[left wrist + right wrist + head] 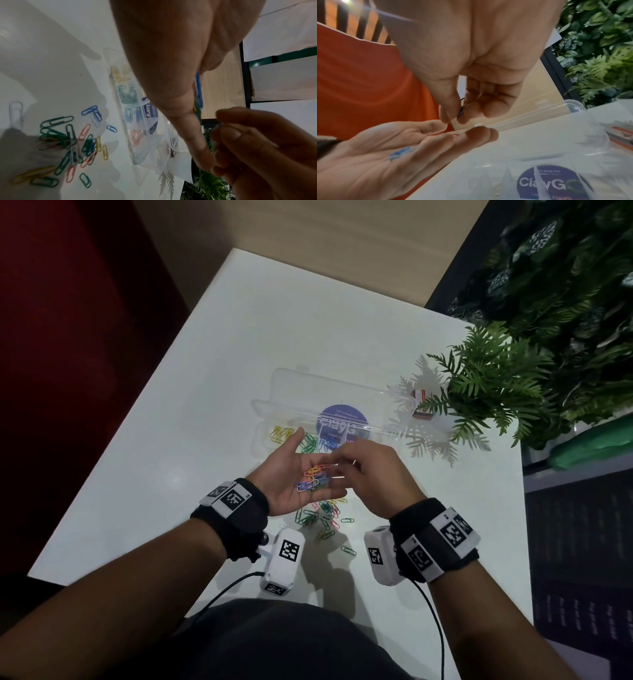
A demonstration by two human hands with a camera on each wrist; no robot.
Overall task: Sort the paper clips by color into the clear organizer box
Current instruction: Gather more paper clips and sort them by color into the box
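My left hand (pixel 294 470) lies palm up above the table, fingers straight, with a small heap of mixed paper clips (pixel 313 478) on its palm. My right hand (pixel 339 462) hovers over that palm, and its thumb and forefinger pinch one dark, bluish clip (pixel 461 112). Just beyond the hands sits the clear organizer box (pixel 376 402) with its lid open. Its compartments hold yellow clips (pixel 281 434), green clips (pixel 310 444) and blue clips (pixel 329 443); pink clips (pixel 136 138) fill another. Several loose clips (pixel 325 515) of mixed colours lie on the table under the hands.
The white table (pixel 239 354) has its left edge close to my left forearm. A potted fern (pixel 486 385) stands at the right, with a small red and white box (pixel 421 405) beside it. A round purple sticker (pixel 342 419) shows through the box lid.
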